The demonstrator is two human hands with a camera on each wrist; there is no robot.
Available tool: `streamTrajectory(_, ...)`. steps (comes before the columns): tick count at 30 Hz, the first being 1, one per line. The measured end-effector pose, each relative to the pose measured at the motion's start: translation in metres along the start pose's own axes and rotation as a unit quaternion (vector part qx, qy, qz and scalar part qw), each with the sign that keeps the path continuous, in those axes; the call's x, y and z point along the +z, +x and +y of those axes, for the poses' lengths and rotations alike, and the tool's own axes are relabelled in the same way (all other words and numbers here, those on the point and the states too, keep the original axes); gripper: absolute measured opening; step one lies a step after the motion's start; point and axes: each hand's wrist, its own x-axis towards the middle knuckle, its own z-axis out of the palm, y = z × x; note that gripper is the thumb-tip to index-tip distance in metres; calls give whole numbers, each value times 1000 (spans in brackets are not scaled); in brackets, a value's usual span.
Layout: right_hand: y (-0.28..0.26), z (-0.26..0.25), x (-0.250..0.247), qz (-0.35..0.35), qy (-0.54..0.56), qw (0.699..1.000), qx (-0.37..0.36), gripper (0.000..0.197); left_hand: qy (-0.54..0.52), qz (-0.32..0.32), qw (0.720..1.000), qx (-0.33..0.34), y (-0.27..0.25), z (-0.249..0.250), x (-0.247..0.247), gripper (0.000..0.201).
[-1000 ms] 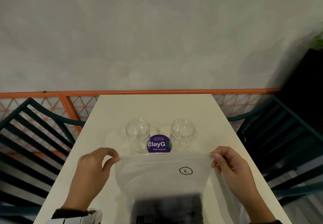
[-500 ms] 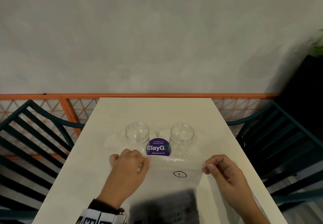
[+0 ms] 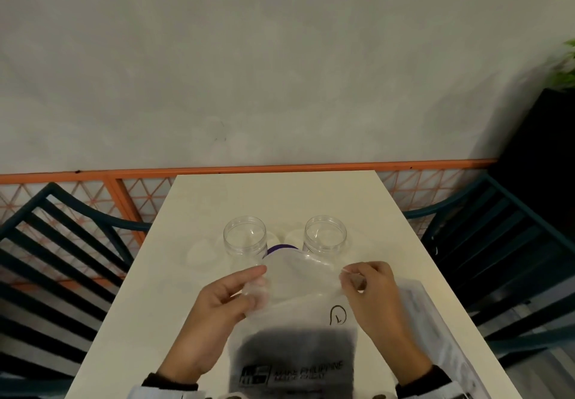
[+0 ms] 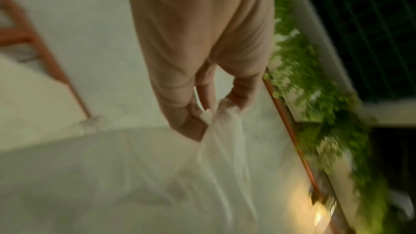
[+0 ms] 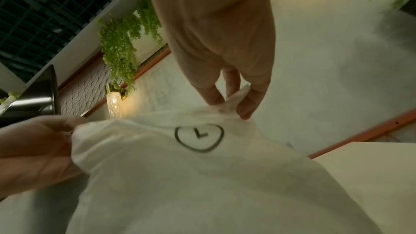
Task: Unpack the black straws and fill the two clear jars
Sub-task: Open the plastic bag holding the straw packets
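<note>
A frosted plastic bag (image 3: 303, 293) with a dark mass of black straws (image 3: 295, 355) in its lower part stands in front of me on the white table (image 3: 273, 199). My left hand (image 3: 245, 286) pinches the bag's left top edge, and my right hand (image 3: 354, 280) pinches its right top edge. The bag's mouth bulges apart between them. In the left wrist view the fingertips (image 4: 202, 118) pinch bunched plastic. The right wrist view shows the bag (image 5: 198, 175) with a circled mark and my right fingers (image 5: 245, 102) on its rim. Two clear jars (image 3: 245, 237) (image 3: 325, 234) stand upright and uncapped just beyond the bag.
A purple round sticker (image 3: 281, 247) lies between the jars, partly hidden by the bag. Another plastic sheet (image 3: 435, 330) lies at the table's right edge. Dark slatted chairs (image 3: 62, 258) (image 3: 504, 258) flank the table. An orange railing (image 3: 124, 174) and grey wall stand behind.
Both hands moved inward along the bag's top edge, and the flat, stretched edge now bulges apart into a mouth. The bag's top now covers most of the purple sticker.
</note>
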Motion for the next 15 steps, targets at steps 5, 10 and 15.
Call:
streamTrajectory(5,10,-1,-7,-87,245,957,130,16,-239,-10,971,-8,3,-5,-23,58)
streamTrajectory(10,14,-17,-24,-241,591,724,262,18,-57,13,998,-2,-4,-5,-20,24)
streamTrajectory(15,14,-25,-28,-272,607,723,187,49,156,85,982,60,-2,-7,-9,31)
